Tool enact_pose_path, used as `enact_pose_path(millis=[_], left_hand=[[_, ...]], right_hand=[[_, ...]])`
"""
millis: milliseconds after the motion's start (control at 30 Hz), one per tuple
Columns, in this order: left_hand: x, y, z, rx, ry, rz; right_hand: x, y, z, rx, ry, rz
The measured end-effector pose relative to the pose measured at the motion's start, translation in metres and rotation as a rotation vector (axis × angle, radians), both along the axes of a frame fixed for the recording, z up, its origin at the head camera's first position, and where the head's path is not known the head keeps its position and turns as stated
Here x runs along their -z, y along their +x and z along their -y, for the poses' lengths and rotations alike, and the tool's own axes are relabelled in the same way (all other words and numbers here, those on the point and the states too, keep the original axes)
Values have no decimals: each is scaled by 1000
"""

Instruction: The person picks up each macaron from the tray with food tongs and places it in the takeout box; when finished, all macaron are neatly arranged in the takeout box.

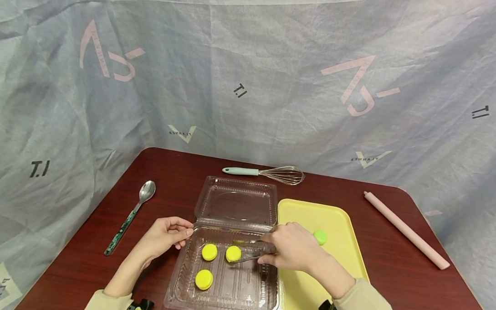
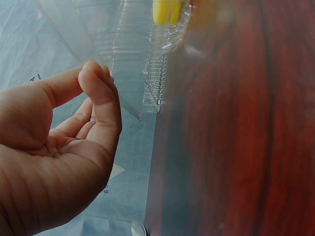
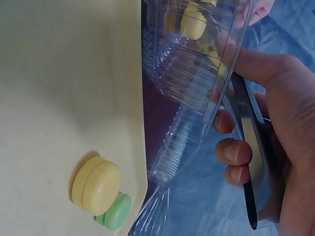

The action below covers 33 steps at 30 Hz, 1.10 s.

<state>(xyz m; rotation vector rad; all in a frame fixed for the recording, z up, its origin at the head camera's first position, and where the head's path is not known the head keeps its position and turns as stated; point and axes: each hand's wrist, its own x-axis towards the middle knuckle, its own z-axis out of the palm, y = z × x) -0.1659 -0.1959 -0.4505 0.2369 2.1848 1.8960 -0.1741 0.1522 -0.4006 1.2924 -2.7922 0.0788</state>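
Observation:
My right hand (image 1: 294, 247) grips a pair of metal tongs (image 3: 263, 172), whose tips reach into a clear plastic clamshell box (image 1: 236, 292). Between the tong tips, at the box floor, is a yellow macaron (image 1: 233, 253). Two more yellow macarons, an upper one (image 1: 209, 252) and a lower one (image 1: 204, 279), lie in the left half of the box. With thumb and fingertips, my left hand (image 1: 169, 235) pinches the box's left rim near the hinge. The lid (image 1: 237, 205) lies folded back, away from me.
Right of the box is a yellow tray (image 1: 342, 256) bearing a green macaron (image 1: 320, 237) and a yellow macaron (image 3: 98, 184), the latter hidden in the head view. A whisk (image 1: 281, 174) lies behind the lid, a spoon (image 1: 131, 214) at left, a pink rolling pin (image 1: 406, 229) at right.

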Motion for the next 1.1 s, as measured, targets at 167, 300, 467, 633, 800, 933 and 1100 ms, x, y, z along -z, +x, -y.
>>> enact_pose_path(millis=[167, 300, 467, 633, 800, 933, 1100], left_hand=[[0, 0, 0, -4, -7, 2], [0, 0, 0, -2, -6, 2], [-1, 0, 0, 2, 2, 3], [0, 0, 0, 2, 4, 6], [1, 0, 0, -1, 2, 3], [0, 0, 0, 0, 3, 3], [-1, 0, 0, -4, -8, 5]], right_hand=[[-1, 0, -3, 28, -5, 20], [-4, 1, -6, 26, -15, 28], [-7, 1, -12, 14, -43, 40], [-11, 1, -18, 15, -69, 49], [-15, 1, -26, 23, -87, 44], [-20, 1, -33, 27, -109, 17], [-27, 0, -43, 48, -120, -21]])
